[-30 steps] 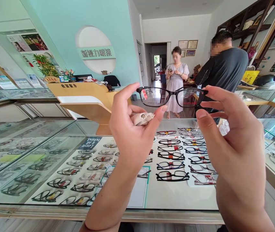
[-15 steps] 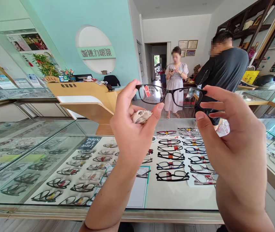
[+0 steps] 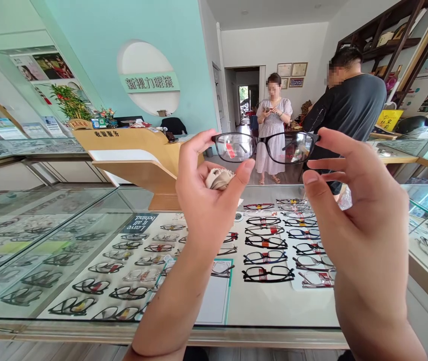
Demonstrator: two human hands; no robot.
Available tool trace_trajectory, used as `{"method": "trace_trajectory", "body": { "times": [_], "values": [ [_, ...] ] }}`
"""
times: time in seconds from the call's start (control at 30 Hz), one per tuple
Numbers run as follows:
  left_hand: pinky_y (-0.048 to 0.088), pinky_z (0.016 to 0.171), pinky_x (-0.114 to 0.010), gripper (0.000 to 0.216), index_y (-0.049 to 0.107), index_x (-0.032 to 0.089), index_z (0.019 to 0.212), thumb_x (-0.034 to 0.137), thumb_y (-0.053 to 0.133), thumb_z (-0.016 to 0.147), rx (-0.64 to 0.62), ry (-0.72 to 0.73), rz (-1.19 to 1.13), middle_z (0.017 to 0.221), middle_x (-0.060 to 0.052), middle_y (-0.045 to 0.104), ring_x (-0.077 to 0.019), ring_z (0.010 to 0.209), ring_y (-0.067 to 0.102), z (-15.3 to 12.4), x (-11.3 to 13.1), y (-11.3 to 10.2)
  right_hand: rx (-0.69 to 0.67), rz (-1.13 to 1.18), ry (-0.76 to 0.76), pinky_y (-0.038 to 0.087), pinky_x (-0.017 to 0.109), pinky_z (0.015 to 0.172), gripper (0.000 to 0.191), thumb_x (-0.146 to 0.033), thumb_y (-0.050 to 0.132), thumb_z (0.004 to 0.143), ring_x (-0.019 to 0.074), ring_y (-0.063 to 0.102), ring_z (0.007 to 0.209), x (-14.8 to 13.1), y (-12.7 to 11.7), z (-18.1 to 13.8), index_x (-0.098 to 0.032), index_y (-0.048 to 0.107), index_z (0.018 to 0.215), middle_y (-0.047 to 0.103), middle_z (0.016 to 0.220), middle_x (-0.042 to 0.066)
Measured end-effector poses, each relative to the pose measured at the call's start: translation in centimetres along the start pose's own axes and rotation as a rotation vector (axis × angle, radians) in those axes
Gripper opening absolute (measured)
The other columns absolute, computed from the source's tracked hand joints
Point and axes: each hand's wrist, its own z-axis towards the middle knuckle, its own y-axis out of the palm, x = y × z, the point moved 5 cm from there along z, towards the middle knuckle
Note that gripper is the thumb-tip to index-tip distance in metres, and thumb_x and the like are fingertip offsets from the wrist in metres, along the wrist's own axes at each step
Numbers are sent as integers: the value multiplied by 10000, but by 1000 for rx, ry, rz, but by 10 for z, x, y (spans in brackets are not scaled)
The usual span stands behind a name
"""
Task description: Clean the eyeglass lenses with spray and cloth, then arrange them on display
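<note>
Raised apart above the display case (image 3: 274,336), left hand (image 3: 208,200) and right hand (image 3: 364,205) pinch the glasses (image 3: 261,141). The left cups a wad (image 3: 218,179).

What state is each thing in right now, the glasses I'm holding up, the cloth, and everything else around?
Black glasses: held up at both ends.
Left hand: closed around the cloth, fingertip at the glasses' left end.
Right hand: fingertip at their right end.
Pale cloth: bunched up.
Displayed glasses: in rows, folded.
Doorway: open.
</note>
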Motion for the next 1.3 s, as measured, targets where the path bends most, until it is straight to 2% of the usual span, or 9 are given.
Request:
{"method": "trace_trajectory", "body": {
  "times": [0.2,0.37,0.57,0.73,1.0,1.3],
  "values": [
    [634,757,-429,677,575,356,1457,628,843,897,93,64,21,1482,-91,646,-265,1063,742,-4,11,-1,38,9,17,660,548,942,451,-265,585,1054,302,769,1120,9,10,2,-375,622,1490,723,1411,77],
    [628,780,-450,618,597,380,1436,596,844,912,117,66,13,1468,-84,627,-246,1011,736,-5,13,-3,11,3,28,665,546,928,470,-271,610,1035,303,761,1142,13,11,3,-355,616,1498,738,1373,80],
    [628,761,-443,664,586,373,1455,631,843,899,112,70,30,1464,-86,633,-251,1018,733,-5,13,-3,-14,26,20,672,572,951,493,-257,600,1032,314,748,1207,12,11,2,-380,586,1509,709,1453,73],
    [630,757,-427,663,587,370,1459,641,834,907,104,62,24,1465,-86,638,-247,1019,744,-4,13,-2,-6,39,11,680,581,951,496,-266,614,1020,311,753,1181,12,12,2,-396,577,1497,700,1446,68],
    [627,762,-408,645,594,354,1444,623,837,911,90,65,10,1476,-89,658,-290,1184,720,-3,11,-1,-3,24,19,671,562,953,472,-265,616,1023,304,754,1153,8,10,1,-392,593,1477,696,1415,66],
    [650,831,-428,616,571,398,1522,535,801,968,20,52,13,1564,-82,648,-249,1059,761,0,0,3,-12,-13,3,646,553,962,464,-247,640,1033,310,748,1137,-2,5,-2,-354,604,1483,688,1443,87]
  ]
}}
